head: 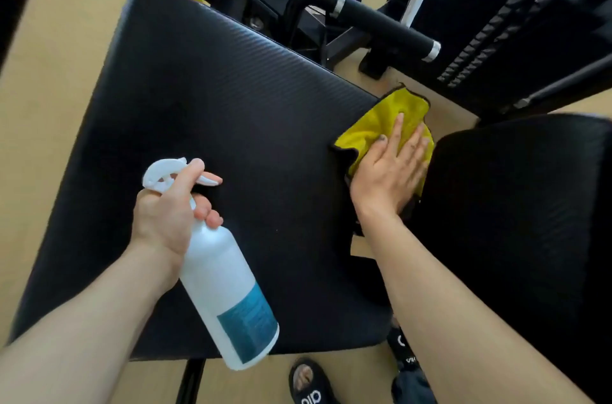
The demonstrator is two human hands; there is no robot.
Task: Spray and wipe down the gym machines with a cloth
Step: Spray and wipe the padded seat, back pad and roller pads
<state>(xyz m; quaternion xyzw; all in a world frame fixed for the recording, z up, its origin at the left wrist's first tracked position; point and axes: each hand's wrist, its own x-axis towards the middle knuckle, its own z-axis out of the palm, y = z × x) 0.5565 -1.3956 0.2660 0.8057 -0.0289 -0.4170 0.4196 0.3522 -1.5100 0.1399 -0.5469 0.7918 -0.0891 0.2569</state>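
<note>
**Wiping a padded gym seat, sprayer in hand**

Pressing flat, fingers straight, the right hand (389, 168) holds a yellow microfibre cloth (374, 125) against the right edge of the black ribbed seat pad (215, 99). The left hand (169, 211) grasps the neck of a white spray bottle (228, 297), finger on the trigger; its teal label is unreadable. Black slide sandal (309, 383) below, white lettering reading roughly "alo". Second black pad (516, 221) just beside the cloth.

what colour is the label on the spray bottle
Blue-teal, on the white spray bottle that the left hand holds; head view.
</note>
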